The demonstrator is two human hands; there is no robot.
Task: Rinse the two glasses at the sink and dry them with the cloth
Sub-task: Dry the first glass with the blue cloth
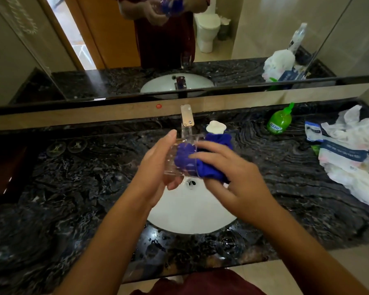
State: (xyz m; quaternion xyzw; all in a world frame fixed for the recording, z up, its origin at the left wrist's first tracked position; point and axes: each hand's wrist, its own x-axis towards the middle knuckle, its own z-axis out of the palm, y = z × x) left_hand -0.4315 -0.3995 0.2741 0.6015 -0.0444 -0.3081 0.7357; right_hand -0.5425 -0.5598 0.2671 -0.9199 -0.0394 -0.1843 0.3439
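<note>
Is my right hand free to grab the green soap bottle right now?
Probably not: the right hand grips the blue cloth stuffed into the glass. The way to the green soap bottle looks clear.

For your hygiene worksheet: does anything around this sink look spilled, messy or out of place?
Yes. Water droplets lie spilled on the dark counter at the sink's front edge, beside the second glass. Crumpled plastic bags sprawl at the right.

I could read no text. The green bottle (279,122) on the surface (73,188) carried a blue-and-white label, its characters too blurred to make out. The white bag (347,154) bore a dark blue band with pale print, likewise illegible to me.
</note>
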